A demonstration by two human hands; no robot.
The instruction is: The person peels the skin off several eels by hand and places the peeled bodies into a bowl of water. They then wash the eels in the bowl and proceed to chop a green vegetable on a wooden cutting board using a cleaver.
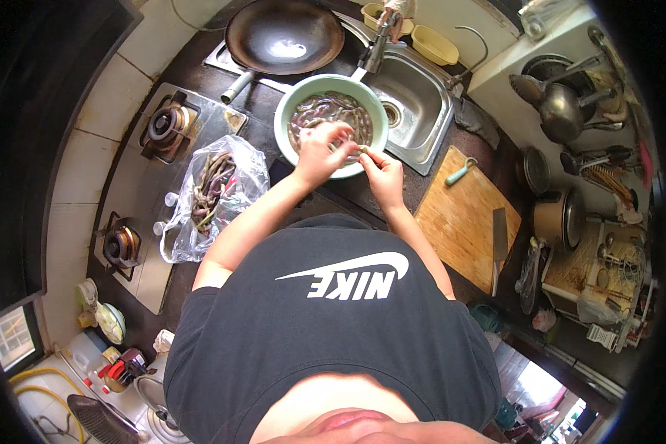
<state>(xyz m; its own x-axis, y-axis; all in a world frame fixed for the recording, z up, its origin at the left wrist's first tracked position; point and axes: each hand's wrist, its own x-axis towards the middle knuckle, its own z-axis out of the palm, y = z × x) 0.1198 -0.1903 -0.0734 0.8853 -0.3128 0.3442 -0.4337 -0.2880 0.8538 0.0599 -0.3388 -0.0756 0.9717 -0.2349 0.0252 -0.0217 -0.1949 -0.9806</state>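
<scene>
My left hand (324,152) is over the near side of a pale green basin (282,125), its fingers bent and partly blurred. My right hand (384,175) is at the basin's near right rim, thumb and fingertips pinching a small green piece of bean (362,149). The left thumb reaches close to that piece; whether the left fingers grip part of the bean is unclear. Purplish long beans (333,105) lie in water in the basin. To the left, more long beans (213,188) fill an open clear plastic bag (247,161) resting partly on the gas hob.
A wok (286,39) sits behind the basin, beside a steel sink (416,94) with a tap (373,53). On the right, a wooden cutting board (455,216) bears a green-handled peeler (458,173) and a cleaver (498,238). The gas hob (155,183) is on the left.
</scene>
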